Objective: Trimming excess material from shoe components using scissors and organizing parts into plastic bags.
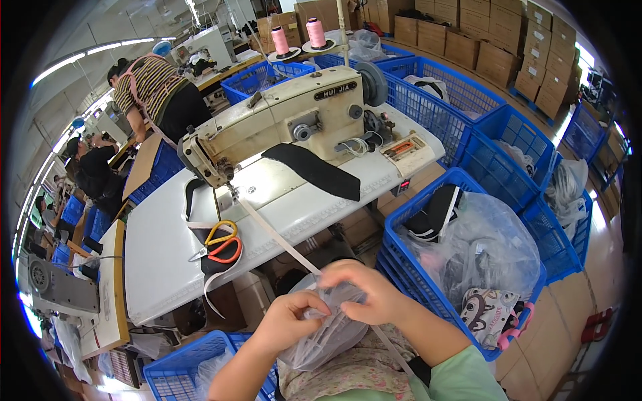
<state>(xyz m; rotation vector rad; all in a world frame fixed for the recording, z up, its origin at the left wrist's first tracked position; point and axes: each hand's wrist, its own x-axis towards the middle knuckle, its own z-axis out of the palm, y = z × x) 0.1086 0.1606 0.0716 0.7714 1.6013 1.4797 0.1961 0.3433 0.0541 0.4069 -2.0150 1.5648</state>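
My left hand (pixel 296 317) pinches the gathered top of a clear plastic bag (pixel 314 357) over my lap. On the bag's other side, my right hand (pixel 366 289) also has its fingers closed on the plastic. What the bag holds is hard to make out. A pale narrow tape (pixel 281 242) runs from the sewing machine's needle area down to my hands. Beyond them stands the cream sewing machine (pixel 267 120), with a curved black fabric piece (pixel 317 172) on its bed. Scissors (pixel 223 242) with yellow and orange handles lie on another black piece with pale trim, left of the tape.
At my right, a blue crate (pixel 390 234) holds plastic bags and black pieces. More blue crates (pixel 428 107) stand behind it. Pink thread cones (pixel 315 32) rise above the machine. Two people (pixel 157 90) work at the left; cartons (pixel 495 30) are stacked at the back right.
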